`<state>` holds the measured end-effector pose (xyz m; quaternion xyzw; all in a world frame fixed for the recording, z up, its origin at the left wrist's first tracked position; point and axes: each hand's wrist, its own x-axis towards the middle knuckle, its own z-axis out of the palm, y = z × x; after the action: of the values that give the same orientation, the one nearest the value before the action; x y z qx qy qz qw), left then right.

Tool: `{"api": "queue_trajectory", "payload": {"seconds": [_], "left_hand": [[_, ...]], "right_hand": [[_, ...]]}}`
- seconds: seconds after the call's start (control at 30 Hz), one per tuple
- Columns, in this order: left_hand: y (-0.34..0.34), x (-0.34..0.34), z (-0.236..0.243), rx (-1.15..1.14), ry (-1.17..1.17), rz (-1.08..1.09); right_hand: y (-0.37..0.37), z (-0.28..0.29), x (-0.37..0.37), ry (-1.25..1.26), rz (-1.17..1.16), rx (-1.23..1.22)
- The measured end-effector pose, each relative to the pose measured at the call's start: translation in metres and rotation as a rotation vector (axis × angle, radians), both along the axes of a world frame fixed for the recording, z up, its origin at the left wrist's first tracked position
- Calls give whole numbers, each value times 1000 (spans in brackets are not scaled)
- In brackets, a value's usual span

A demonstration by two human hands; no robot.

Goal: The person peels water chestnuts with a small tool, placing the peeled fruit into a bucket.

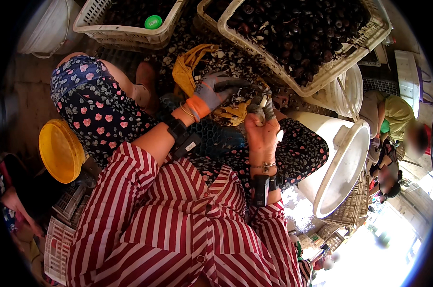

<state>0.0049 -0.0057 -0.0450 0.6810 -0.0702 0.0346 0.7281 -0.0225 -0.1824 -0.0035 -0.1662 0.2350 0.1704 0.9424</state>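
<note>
My left hand [211,93] wears a grey and orange glove with dark, soiled fingers. Its fingers reach across and close together at my right hand; what they pinch is too small and dark to make out. Worn dark coverings wrap the fingers of my right hand [262,117], while its palm is bare. That hand is closed around a small tool with a pale handle [264,100], whose working end I cannot see clearly. Both hands meet above my lap, over a yellow cloth [185,69] and a dark blue net-like sheet [216,138].
Ahead on the right, a crate [305,91] is heaped with dark brown rounded pieces; another crate [125,34] with a green lid [153,22] stands left. A white bucket [343,162] lies tilted at my right, a yellow bucket [61,150] at my left. A person [398,112] crouches far right.
</note>
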Motion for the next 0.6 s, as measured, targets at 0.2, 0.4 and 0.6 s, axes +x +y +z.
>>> {"api": "queue_trajectory", "payload": {"seconds": [0.2, 0.4, 0.6], "left_hand": [[-5, 1, 3, 121, -116, -57], [-9, -5, 15, 408, -317, 21], [1, 1, 12, 184, -59, -75]], "right_hand": [[-6, -17, -15, -245, -132, -595], [16, 16, 0, -24, -111, -131], [7, 3, -4, 29, -1, -261]]}}
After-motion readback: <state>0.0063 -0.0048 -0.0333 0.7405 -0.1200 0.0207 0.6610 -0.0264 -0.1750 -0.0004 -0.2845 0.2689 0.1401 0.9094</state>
